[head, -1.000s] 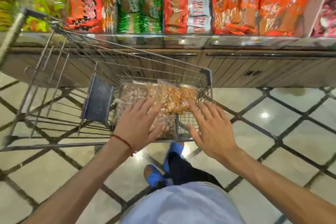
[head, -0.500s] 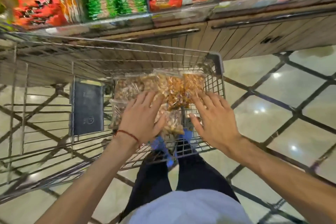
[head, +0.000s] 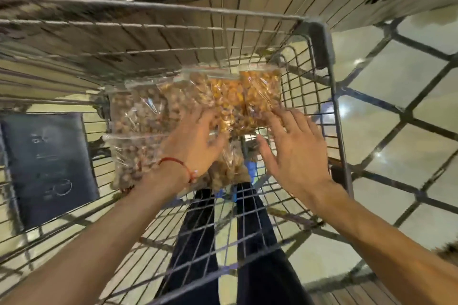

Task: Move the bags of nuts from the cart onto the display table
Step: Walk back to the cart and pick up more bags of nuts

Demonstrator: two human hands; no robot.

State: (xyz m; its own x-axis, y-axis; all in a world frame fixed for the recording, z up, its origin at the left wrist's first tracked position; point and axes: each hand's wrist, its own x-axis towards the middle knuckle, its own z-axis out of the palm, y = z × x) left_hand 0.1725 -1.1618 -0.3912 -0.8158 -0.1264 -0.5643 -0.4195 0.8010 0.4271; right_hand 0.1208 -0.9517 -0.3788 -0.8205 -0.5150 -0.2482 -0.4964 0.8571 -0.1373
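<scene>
Several clear bags of nuts lie in a heap in the right end of the wire cart (head: 319, 42). Pale brown nuts fill the left bags (head: 138, 116), and orange-brown ones fill the right bags (head: 260, 91). My left hand (head: 195, 141), with a red string at the wrist, rests flat on the middle of the heap with fingers spread. Beside it, my right hand (head: 290, 151) is spread open, its fingertips touching the lower edge of the rightmost orange bag. The display table's top is out of view.
The wooden slatted front of the display counter (head: 247, 7) runs along the far side of the cart. A dark flap (head: 47, 168) sits at the cart's left. Tiled floor (head: 396, 111) lies to the right. My dark trousers show through the cart's mesh.
The camera has tipped down and closer, so the shelf of goods has left the view. Both hands have moved further into the cart onto the bags.
</scene>
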